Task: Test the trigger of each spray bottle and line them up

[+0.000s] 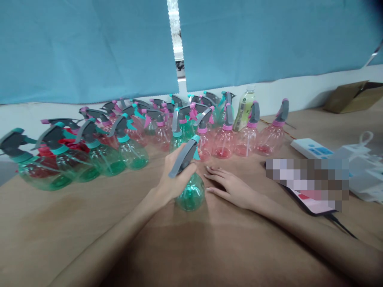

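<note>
My left hand (176,175) is wrapped round the neck of a green spray bottle (191,195) with a grey and teal trigger head, upright at the middle of the table. To its right, my right hand (231,185) lies on the table with its fingers spread, apart from the bottle. Behind my hands stand rows of spray bottles: several green ones at the left, such as one green bottle (133,153), and several pink ones, such as one pink bottle (224,144), toward the right.
A drink bottle (244,109) stands behind the pink bottles. On the right of the wooden table (149,247) are a phone (317,203) with a cable, a power strip (311,149) and white plastic items (365,159). An open cardboard box (351,97) sits at the back right.
</note>
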A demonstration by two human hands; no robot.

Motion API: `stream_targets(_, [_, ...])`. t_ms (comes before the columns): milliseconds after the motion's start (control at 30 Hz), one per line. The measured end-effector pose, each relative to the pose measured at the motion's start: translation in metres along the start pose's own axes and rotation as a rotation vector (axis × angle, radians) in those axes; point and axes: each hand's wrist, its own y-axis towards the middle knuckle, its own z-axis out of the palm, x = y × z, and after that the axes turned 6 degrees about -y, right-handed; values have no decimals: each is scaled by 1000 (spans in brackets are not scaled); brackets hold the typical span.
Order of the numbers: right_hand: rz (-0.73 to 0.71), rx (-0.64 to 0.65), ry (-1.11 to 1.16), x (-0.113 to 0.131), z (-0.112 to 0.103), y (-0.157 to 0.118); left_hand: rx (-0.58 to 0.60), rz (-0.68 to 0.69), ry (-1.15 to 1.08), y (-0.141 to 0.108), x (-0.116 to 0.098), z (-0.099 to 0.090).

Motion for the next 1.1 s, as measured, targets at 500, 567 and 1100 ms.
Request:
stream_targets(500, [5, 6, 0, 2, -2, 0, 1, 3, -93, -1, 7, 1])
stream_targets(567, [4, 2, 0, 2, -1, 0, -16, -14, -86, -3, 9, 3])
stream_targets(1100, [-4, 12, -27, 1, -1, 0, -54, 13, -96, -3, 11, 7])
